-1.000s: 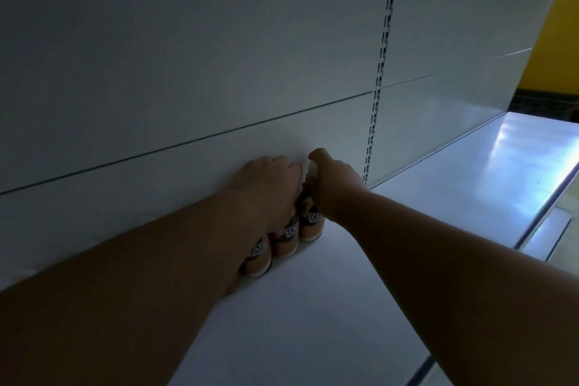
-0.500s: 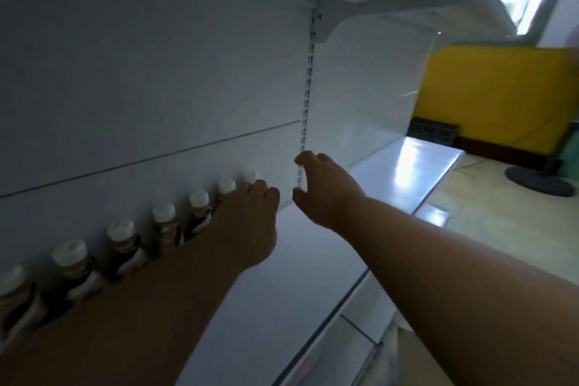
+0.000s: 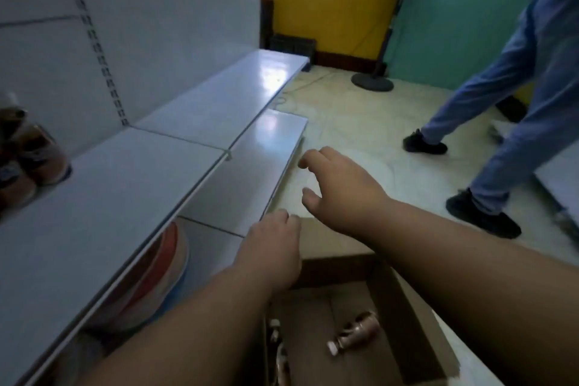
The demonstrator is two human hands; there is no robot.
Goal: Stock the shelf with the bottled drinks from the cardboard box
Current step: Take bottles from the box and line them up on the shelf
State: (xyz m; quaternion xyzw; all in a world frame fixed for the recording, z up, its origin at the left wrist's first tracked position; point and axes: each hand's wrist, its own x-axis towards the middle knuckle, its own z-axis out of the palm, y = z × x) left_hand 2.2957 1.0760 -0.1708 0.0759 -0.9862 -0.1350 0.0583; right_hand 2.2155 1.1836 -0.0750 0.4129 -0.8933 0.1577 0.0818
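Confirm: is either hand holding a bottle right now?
No. The left hand and right hand are both empty above the cardboard box; one bottle lies inside.

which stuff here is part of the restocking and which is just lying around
Job: cardboard box; loose bottle lying in it; bottles on the shelf; upper shelf; both empty hands.
Not the job: floor fan; passer-by; red and white packs below.

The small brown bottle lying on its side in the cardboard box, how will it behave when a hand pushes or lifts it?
The small brown bottle lies on its side on the flat floor of the cardboard box, so a push would probably roll it. It looks small enough for one hand. Its white cap appears on, so spilling seems unlikely.
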